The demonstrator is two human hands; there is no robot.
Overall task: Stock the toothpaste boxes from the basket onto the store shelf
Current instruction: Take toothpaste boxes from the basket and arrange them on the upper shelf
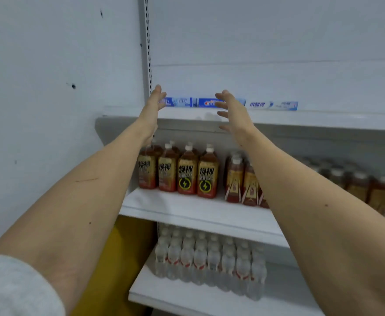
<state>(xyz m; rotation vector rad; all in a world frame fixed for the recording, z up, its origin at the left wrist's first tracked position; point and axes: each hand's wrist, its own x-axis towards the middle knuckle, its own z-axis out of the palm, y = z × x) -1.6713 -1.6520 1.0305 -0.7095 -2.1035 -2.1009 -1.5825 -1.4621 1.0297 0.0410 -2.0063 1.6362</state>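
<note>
Three toothpaste boxes lie end to end along the back of the top shelf (278, 119): a blue box (180, 102) at the left, a second box (209, 103) in the middle, a white box (273, 105) at the right. The left hand (154, 103) and right hand (231, 108) reach up in front of them, both spread wide and holding nothing. Under the top shelf stand brown bottles (178, 172); one shelf lower, packed water bottles (209, 258). A yellow bin (118, 258) sits lower left.
</note>
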